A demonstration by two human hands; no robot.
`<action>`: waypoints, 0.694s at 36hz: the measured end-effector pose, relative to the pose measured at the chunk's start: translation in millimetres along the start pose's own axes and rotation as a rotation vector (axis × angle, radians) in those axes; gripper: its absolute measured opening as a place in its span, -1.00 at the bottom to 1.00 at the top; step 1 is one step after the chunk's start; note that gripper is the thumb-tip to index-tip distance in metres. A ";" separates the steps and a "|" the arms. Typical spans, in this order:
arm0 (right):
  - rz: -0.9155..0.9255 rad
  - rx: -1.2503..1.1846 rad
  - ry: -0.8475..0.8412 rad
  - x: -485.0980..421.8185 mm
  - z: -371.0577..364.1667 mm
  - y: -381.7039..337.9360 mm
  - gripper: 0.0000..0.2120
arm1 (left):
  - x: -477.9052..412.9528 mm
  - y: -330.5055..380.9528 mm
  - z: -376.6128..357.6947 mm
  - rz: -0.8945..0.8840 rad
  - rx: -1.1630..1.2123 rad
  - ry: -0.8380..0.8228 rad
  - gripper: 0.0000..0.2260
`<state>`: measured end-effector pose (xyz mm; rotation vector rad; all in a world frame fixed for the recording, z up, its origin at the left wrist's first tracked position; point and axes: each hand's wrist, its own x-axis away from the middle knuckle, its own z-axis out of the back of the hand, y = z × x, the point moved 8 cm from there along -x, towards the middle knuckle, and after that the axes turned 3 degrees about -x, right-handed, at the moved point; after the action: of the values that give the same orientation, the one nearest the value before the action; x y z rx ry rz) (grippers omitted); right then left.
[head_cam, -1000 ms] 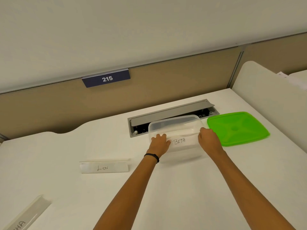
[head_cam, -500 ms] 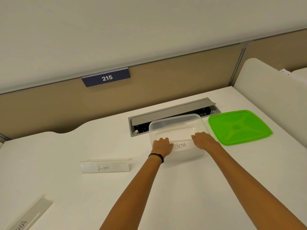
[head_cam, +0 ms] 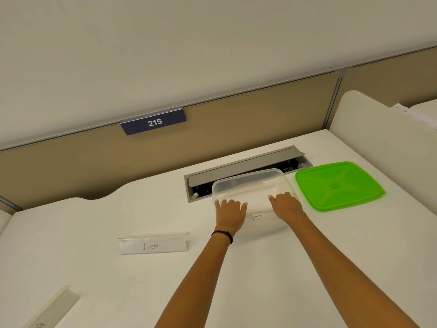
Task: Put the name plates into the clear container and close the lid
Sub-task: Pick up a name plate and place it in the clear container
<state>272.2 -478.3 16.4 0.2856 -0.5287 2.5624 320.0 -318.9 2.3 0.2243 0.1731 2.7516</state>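
Both hands are at the clear container point(head_cam: 250, 183) near the far edge of the tabletop point(head_cam: 260, 268), where the BETA name plate point(head_cam: 256, 215) is being settled inside: the left hand point(head_cam: 230, 213) lies flat with fingers spread over the plate's left end, the right hand point(head_cam: 285, 205) with fingers loosely curled over its right end, both pressing down rather than pinching, though how much grip the fingertips have on the plate I cannot tell through the plastic. The plate's lettering reads through the container's near wall, so it looks to be in or almost in, lying lengthwise. That's plate one of the step. Two more wait outside: the LION name plate point(head_cam: 152, 245) stands well to the left toward the middle of the tabletop, and a third name plate point(head_cam: 53, 306) sits at the near left corner, its label mostly cut off. The green lid point(head_cam: 339, 185) lies flat just beside the container on its right, toward the right edge, untouched. Next up, by my reading, the hands let go and the left one reaches for LION, the nearest; it will want to go in alongside BETA so the lid can seat flat.
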 end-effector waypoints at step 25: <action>0.213 0.088 0.272 -11.7 3.5 -1.4 -0.51 | 11.3 9.0 13.0 -0.084 0.239 0.128 -0.28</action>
<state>283.3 -483.8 16.6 -0.0957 -0.3609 2.7746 308.7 -321.8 17.8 0.1006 0.5341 2.6589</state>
